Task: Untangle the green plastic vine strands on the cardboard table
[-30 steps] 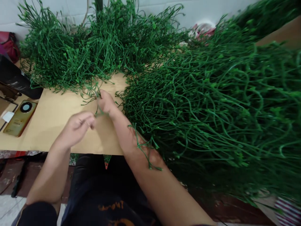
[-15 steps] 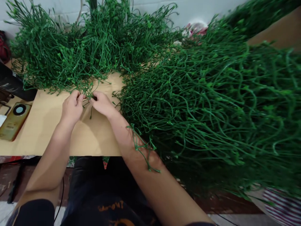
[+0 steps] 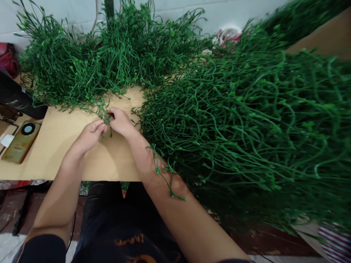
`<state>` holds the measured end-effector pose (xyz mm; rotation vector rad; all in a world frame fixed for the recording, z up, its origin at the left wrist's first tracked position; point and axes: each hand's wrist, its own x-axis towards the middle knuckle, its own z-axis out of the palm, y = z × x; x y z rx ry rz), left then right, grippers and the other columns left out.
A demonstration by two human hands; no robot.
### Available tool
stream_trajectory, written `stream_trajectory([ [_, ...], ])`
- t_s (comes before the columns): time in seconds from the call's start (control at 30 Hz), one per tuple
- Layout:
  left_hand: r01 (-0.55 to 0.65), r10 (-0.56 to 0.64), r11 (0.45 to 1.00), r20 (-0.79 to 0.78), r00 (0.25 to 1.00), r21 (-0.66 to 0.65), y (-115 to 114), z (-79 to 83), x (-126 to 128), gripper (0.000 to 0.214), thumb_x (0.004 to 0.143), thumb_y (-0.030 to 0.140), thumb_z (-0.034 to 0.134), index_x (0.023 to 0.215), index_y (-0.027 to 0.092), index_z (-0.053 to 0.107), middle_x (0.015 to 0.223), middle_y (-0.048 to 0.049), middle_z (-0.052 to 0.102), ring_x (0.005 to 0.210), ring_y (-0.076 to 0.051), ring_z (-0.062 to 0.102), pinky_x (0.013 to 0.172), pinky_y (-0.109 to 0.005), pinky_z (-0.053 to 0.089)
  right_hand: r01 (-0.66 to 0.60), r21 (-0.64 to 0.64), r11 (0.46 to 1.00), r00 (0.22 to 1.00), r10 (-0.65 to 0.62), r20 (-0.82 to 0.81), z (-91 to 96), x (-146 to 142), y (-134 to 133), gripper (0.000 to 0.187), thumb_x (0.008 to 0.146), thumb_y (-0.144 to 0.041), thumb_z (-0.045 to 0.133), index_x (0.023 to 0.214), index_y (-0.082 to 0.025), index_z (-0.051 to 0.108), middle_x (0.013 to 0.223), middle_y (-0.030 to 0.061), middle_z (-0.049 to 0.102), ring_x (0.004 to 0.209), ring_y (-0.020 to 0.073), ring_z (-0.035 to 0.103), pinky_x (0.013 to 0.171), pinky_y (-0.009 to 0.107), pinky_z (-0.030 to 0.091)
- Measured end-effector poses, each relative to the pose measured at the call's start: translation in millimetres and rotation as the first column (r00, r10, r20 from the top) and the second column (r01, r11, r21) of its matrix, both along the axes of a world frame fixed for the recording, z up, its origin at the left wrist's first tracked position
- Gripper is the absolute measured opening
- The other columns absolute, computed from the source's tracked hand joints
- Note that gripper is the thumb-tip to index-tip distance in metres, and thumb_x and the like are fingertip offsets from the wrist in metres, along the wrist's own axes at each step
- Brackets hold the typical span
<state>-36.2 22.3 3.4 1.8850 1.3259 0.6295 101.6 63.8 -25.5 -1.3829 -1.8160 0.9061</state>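
Note:
My left hand (image 3: 92,134) is closed in a pinch on the lower end of a thin, branching green plastic plant stem (image 3: 102,109). Close beside it on the right, my right hand (image 3: 120,121) pinches the same stem a little higher, its fingertips partly hidden. The stem's upper branches reach toward a big heap of similar stems (image 3: 115,62) behind my hands. A loose sprig (image 3: 166,170) lies across my right forearm.
A much larger pile of green stems (image 3: 233,120) covers the right side. The tan tabletop (image 3: 63,153) lies under my hands, its front edge near my lap. On the left are a gold phone (image 3: 22,142), a black box-like object (image 3: 19,95) and a red bag (image 3: 8,60).
My left hand has moved down and to the right, nearer my right hand, and now pinches the stem's lower end. My right hand has barely moved. The view has shifted slightly.

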Motion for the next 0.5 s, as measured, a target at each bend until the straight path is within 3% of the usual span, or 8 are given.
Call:
stream_trajectory([
  [0.23,0.058,-0.057,0.998,0.105,0.993,-0.011,-10,3.0,1,0.035,0.086,0.043,0.045,0.061,0.020,0.038,0.056,0.0041,0.033,0.051,-0.009,0.031,0.048,-0.023,0.028,0.040,-0.038,0.998,0.987,-0.034,0.154,11.6,-7,-10,0.022,0.090,-0.019,0.033,0.098,-0.014,0.052,0.100,0.0094,0.057,0.082,0.0167,0.052,0.080,0.030,0.042],
  [0.37,0.094,-0.098,0.995,0.103,0.990,0.045,-22,10.0,-1,0.045,0.086,0.056,0.046,0.059,0.020,0.040,0.055,0.0034,0.036,0.050,-0.010,0.034,0.046,-0.024,0.030,0.052,-0.109,0.993,0.986,-0.033,0.163,15.9,-8,-7,0.015,0.087,-0.019,0.040,0.096,-0.016,0.052,0.100,0.0097,0.058,0.082,0.0181,0.054,0.081,0.033,0.044],
  [0.43,0.244,-0.252,0.967,0.121,0.960,0.071,-37,23.1,-1,0.048,0.087,0.060,0.042,0.060,0.020,0.044,0.054,0.0016,0.043,0.050,-0.011,0.042,0.047,-0.025,0.035,0.103,-0.167,0.980,0.993,-0.090,0.082,11.7,-4,2,0.007,0.084,-0.016,0.043,0.087,-0.017,0.050,0.088,0.0062,0.057,0.078,0.0165,0.053,0.080,0.032,0.044],
  [0.5,0.468,-0.476,0.878,0.071,0.877,0.104,-52,40.4,3,0.046,0.091,0.055,0.039,0.064,0.020,0.050,0.058,-0.0016,0.054,0.055,-0.013,0.052,0.053,-0.026,0.041,0.116,-0.210,0.971,0.977,-0.149,-0.152,4.1,1,12,0.011,0.085,-0.016,0.042,0.076,-0.017,0.046,0.070,0.0014,0.049,0.068,0.0134,0.049,0.074,0.030,0.044],
])
